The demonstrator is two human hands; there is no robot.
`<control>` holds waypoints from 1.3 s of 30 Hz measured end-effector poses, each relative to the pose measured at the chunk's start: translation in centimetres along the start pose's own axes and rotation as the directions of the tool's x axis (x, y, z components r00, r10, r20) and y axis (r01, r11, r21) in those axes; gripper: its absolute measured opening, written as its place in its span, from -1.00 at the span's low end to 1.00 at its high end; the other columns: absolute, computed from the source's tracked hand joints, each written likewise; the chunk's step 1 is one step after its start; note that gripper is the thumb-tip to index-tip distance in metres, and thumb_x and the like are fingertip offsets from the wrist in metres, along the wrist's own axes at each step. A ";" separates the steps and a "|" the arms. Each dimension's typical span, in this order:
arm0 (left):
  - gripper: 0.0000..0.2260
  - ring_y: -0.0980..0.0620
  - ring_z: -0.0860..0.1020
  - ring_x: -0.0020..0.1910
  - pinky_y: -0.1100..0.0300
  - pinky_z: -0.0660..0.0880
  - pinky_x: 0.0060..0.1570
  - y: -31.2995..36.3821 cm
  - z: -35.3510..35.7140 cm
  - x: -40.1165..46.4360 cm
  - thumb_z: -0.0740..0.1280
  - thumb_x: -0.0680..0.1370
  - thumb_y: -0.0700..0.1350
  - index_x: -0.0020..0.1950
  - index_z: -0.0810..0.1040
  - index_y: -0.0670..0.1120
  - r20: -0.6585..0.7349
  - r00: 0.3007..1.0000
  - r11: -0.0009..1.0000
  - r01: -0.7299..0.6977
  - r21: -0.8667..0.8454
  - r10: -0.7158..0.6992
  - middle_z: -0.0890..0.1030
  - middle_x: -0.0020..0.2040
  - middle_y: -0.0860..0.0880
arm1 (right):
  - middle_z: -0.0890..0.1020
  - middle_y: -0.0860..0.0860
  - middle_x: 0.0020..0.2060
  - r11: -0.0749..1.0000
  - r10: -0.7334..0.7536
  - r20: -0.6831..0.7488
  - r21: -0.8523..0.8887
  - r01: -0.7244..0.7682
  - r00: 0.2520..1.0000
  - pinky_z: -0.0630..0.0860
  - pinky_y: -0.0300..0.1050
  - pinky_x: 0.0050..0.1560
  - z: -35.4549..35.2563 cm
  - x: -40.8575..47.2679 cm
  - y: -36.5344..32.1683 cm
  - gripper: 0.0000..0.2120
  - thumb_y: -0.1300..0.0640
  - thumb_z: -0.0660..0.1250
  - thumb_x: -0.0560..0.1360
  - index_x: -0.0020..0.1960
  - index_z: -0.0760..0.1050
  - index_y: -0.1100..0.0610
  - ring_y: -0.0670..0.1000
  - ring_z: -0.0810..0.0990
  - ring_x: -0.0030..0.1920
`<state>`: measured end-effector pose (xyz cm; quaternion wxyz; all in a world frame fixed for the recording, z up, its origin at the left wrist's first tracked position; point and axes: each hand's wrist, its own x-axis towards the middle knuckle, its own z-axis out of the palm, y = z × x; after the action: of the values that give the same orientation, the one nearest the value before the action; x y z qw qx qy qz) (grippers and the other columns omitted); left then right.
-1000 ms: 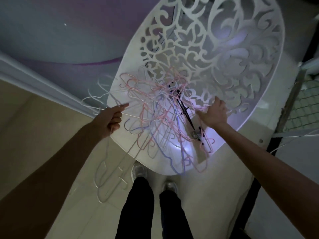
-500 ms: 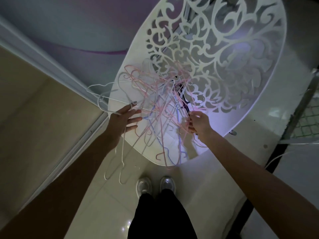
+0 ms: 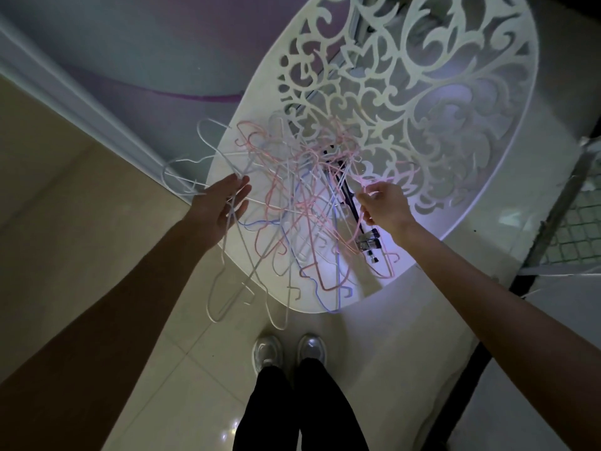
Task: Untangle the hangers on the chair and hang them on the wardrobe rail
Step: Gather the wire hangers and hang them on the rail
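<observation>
Floor [image 3: 81, 242] of pale tile lies left of the chair [image 3: 487, 177], meeting a white skirting board [image 3: 97, 105] that runs behind the chair's left edge. The left hand [image 3: 221, 203] reaches in at the chair's left rim, fingers straight and spread, with white hanger wires crossing its fingers; whether it bears their weight I cannot tell. The hangers [image 3: 302, 203], a knot of pink, white and blue wire, lie across the chair's near part, several loops hanging over its front-left edge toward the floor. A black clip hanger [image 3: 361, 219] with metal clips lies among them. The right hand [image 3: 383, 206], right of the knot and above the chair's seat, has its fingers curled, pinching a pink wire. Two grey shoes [image 3: 289, 349] stand on the floor just before the chair's front edge.
</observation>
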<state>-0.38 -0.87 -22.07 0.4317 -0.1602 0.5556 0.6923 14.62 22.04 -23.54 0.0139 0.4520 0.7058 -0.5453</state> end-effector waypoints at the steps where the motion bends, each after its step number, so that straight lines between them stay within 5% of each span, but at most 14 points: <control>1: -0.89 0.21 0.59 -0.09 0.30 0.43 0.07 -0.1 0.2 -0.2 0.22 0.60 -0.17 -0.06 0.53 -0.04 0.002 1.000 1.000 -0.002 -0.008 0.002 0.66 -0.18 0.11 | 0.45 -0.01 -0.48 0.991 -0.033 -0.004 -0.131 0.032 0.999 0.38 -0.18 -0.43 -0.3 0.0 -0.2 -0.82 0.15 0.29 0.54 -0.14 0.48 0.27 -0.15 0.41 -0.61; 4: -0.88 0.17 0.58 -0.10 0.21 0.51 -0.04 -0.5 0.9 -0.7 0.21 0.59 -0.23 -0.04 0.53 -0.07 0.019 1.000 0.998 -0.013 -0.064 0.015 0.65 -0.21 0.09 | 0.53 0.00 -0.36 0.803 -0.102 -0.076 -0.595 0.037 0.992 0.43 -0.12 -0.20 -1.4 -0.4 -0.8 -0.67 -0.06 0.26 0.53 -0.04 0.58 0.22 -0.04 0.57 -0.28; 7: -0.86 0.13 0.55 -0.04 0.15 0.50 0.01 -1.2 1.9 -1.1 0.18 0.60 -0.26 -0.02 0.49 -0.07 0.035 0.999 0.996 0.009 -0.084 -0.006 0.61 -0.12 0.05 | 0.62 0.03 -0.20 0.764 -0.344 -0.090 -0.606 0.223 0.935 0.37 -0.14 -0.15 -0.3 -2.1 -3.3 -0.77 -0.03 0.30 0.51 0.02 0.54 0.12 0.07 0.59 -0.08; 9: -0.84 0.13 0.54 -0.03 0.11 0.48 0.08 -1.4 2.5 -1.2 0.17 0.61 -0.27 -0.02 0.49 -0.06 0.039 0.999 0.995 0.030 -0.092 -0.026 0.60 -0.09 0.04 | 0.56 -0.08 -0.23 0.753 -0.344 0.232 -0.511 0.415 0.910 0.35 -0.18 -0.10 2.3 -3.3 -5.4 -0.71 -0.04 0.34 0.49 0.05 0.55 0.17 -0.03 0.53 -0.12; 11: -0.83 0.14 0.56 -0.01 0.10 0.45 0.18 -1.5 3.0 -1.2 0.18 0.60 -0.27 -0.02 0.51 -0.05 0.075 0.996 0.995 0.052 -0.090 -0.045 0.65 -0.14 0.08 | 0.49 -0.09 -0.23 0.755 -0.086 0.588 -0.488 0.437 0.805 0.37 -0.19 -0.16 5.9 -4.7 -5.9 -0.68 -0.10 0.40 0.43 -0.07 0.52 0.17 -0.05 0.47 -0.16; 13: -0.82 0.14 0.54 0.07 0.13 0.35 0.34 -1.2 3.4 -1.2 0.20 0.58 -0.30 0.00 0.52 -0.05 0.110 0.992 0.992 0.071 -0.104 -0.060 0.65 -0.09 0.10 | 0.53 0.01 -0.25 0.672 0.061 0.667 -0.578 0.464 0.743 0.39 -0.17 -0.22 8.6 -5.1 -4.5 -0.66 -0.12 0.42 0.40 -0.21 0.46 0.15 0.03 0.50 -0.16; 17: -0.67 0.09 0.49 0.12 0.15 0.24 0.39 0.3 3.3 -1.2 0.21 0.49 -0.45 0.14 0.47 -0.10 0.220 0.974 0.997 0.053 0.055 -0.064 0.51 0.11 -0.01 | 0.64 0.12 -0.25 0.728 -0.190 0.489 -0.512 0.456 0.851 0.41 -0.15 -0.16 8.9 -5.0 -2.0 -0.66 -0.05 0.34 0.49 -0.18 0.58 0.25 0.03 0.57 -0.20; 20: -0.57 0.02 0.53 0.13 0.14 0.50 0.16 0.7 2.3 -1.2 0.28 0.43 -0.48 0.24 0.42 -0.16 0.226 0.970 0.984 0.051 0.172 -0.090 0.51 0.18 -0.05 | 0.69 0.11 -0.18 0.872 -0.311 0.349 -0.266 0.412 0.884 0.43 -0.17 -0.11 7.3 -4.8 -1.6 -0.77 0.07 0.29 0.54 -0.10 0.66 0.19 -0.01 0.60 -0.18; 25: -0.90 0.15 0.50 -0.31 0.32 0.43 -0.34 -0.3 0.9 -1.5 0.27 0.58 -0.16 0.08 0.47 -0.05 -0.087 0.996 0.895 0.056 0.442 -0.019 0.52 -0.13 -0.01 | 0.49 0.00 -0.51 0.942 0.130 0.069 0.304 -0.145 0.989 0.32 -0.35 -0.56 3.3 -2.7 -2.5 -0.76 0.22 0.04 0.62 -0.06 0.47 0.19 -0.13 0.42 -0.60; 29: -0.81 0.23 0.29 -0.65 0.44 0.18 -0.58 -0.6 0.9 -0.5 0.22 0.60 -0.08 0.13 0.56 -0.08 -0.170 0.974 0.895 -0.060 0.442 0.149 0.39 -0.42 0.04 | 0.28 0.06 -0.45 0.885 0.244 -0.092 0.429 -0.182 0.965 0.11 -0.40 -0.69 0.9 -1.6 -1.4 -0.68 0.21 -0.07 0.63 -0.19 0.38 0.08 -0.17 0.24 -0.72; 32: -0.75 0.13 0.41 -0.51 0.32 0.26 -0.48 -0.5 1.7 0.2 0.20 0.61 -0.06 0.15 0.59 -0.13 -0.159 0.910 0.737 -0.197 0.647 0.383 0.50 -0.33 -0.13 | 0.26 0.02 -0.46 0.882 0.174 -0.174 0.465 -0.075 0.969 0.11 -0.39 -0.66 0.5 -1.9 -1.4 -0.69 0.17 -0.05 0.65 -0.18 0.38 0.07 -0.18 0.22 -0.70; 35: -0.71 -0.20 0.58 -0.14 0.09 0.44 -0.15 -0.8 2.0 0.6 0.12 0.63 -0.05 0.15 0.58 -0.14 -0.046 0.831 0.421 -0.232 0.877 0.554 0.63 -0.09 -0.24 | 0.26 -0.01 -0.49 0.906 0.085 -0.156 0.422 -0.011 0.984 0.12 -0.37 -0.63 0.5 -2.5 -1.9 -0.73 0.14 -0.04 0.65 -0.06 0.41 0.11 -0.19 0.24 -0.67; 37: -0.71 -0.24 0.58 -0.05 0.00 0.48 -0.03 -1.0 2.2 0.8 0.09 0.64 -0.03 0.16 0.53 -0.13 0.024 0.844 0.291 -0.211 0.933 0.537 0.65 -0.04 -0.19 | 0.29 -0.06 -0.56 0.923 0.017 -0.105 0.384 0.025 0.994 0.12 -0.38 -0.62 0.4 -2.9 -2.8 -0.74 0.17 -0.04 0.65 -0.03 0.41 0.11 -0.19 0.23 -0.66; 39: -0.73 -0.20 0.61 -0.16 0.01 0.52 -0.12 -1.6 2.8 0.8 0.10 0.64 -0.03 0.18 0.49 -0.13 0.080 0.916 0.310 -0.214 0.926 0.393 0.65 -0.18 -0.12 | 0.27 -0.14 -0.64 0.918 -0.054 -0.040 0.390 0.065 0.998 0.10 -0.36 -0.60 0.1 -3.1 -3.9 -0.72 0.20 -0.05 0.64 -0.03 0.43 0.08 -0.18 0.17 -0.64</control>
<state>1.14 2.01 -22.76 0.2618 0.1600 0.8974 0.3170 13.86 20.07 -18.97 -0.1031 0.4315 0.5963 -0.6690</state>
